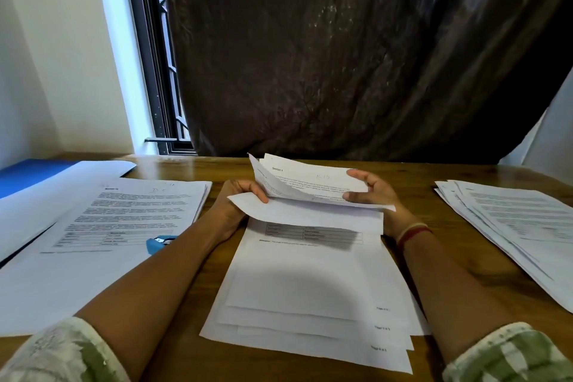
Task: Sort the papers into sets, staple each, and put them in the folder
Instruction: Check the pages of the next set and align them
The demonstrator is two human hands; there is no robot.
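A person is sorting printed papers into sets. Just above the centre stack (310,288), which is lying fanned on the wooden tabletop (412,177), the left hand (242,195) and right hand (372,192) are gripping a thin, curling sheaf (310,186), fingers curled round its edges. Left of the stack, a blue stapler (159,242) is sitting on another pile (124,211), with the blue folder (28,177) beyond. Next, the sheaf's limp edges are probably needing squaring before stapling.
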